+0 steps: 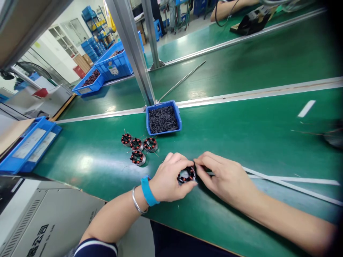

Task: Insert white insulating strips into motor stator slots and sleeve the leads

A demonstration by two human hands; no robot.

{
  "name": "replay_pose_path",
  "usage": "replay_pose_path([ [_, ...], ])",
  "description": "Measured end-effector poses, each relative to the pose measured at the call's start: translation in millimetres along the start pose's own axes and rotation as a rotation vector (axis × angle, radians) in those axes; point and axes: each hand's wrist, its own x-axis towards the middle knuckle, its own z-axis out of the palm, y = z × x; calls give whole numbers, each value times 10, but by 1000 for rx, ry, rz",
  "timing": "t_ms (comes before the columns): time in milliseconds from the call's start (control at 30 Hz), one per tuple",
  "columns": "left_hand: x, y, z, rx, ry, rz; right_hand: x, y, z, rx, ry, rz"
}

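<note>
My left hand (171, 176) curls around a small round stator (187, 175) with copper-red windings, held just above the green bench top (241, 135). My right hand (222, 176) meets it from the right, thumb and forefinger pinched at the stator's upper edge; what they pinch is too small to make out. Several more wound stators (138, 146) with thin wire leads lie in a cluster to the upper left of my hands. A small blue tray (163, 120) filled with short dark tubes or pins sits behind them.
An aluminium post (134, 50) rises behind the tray. Blue bins (107, 67) with parts stand at the far left. A flat blue tray (29, 144) and a grey machine housing (48, 217) are at my left. White strips (289, 180) lie at right. Another person's arm (230, 9) rests on the far bench.
</note>
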Motion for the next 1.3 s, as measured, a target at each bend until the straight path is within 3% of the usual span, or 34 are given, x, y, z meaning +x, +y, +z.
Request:
replay_pose_path([
  [133, -26, 3, 55, -36, 53, 35, -57, -38, 21, 175, 16, 93],
  [333, -50, 35, 101, -71, 126, -3, -121, -88, 66, 322, 43, 84],
  [533, -46, 19, 92, -161, 162, -160, -96, -30, -64, 458, -125, 226],
  [633, -44, 22, 70, -184, 135, -214, -104, 21, -101, 438, -163, 121],
  [767, -51, 38, 51, -129, 124, -183, -130, 71, -83, 258, -81, -118],
  [833, -60, 35, 51, -106, 119, -165, -132, 81, -82, 227, -66, -168],
  [1000, -93, -15, 72, 96, 82, -23, -145, 44, -102, 233, -79, -227],
  [1167, -151, 13, 126, 484, 51, 143, -200, -6, -118, -78, -108, -302],
  [1233, -182, 59, 130, 662, 36, 202, -167, 21, -158, -48, -154, -263],
  [1300, -199, 85, 74, 737, 36, 254, -82, 88, -231, 93, -161, -102],
])
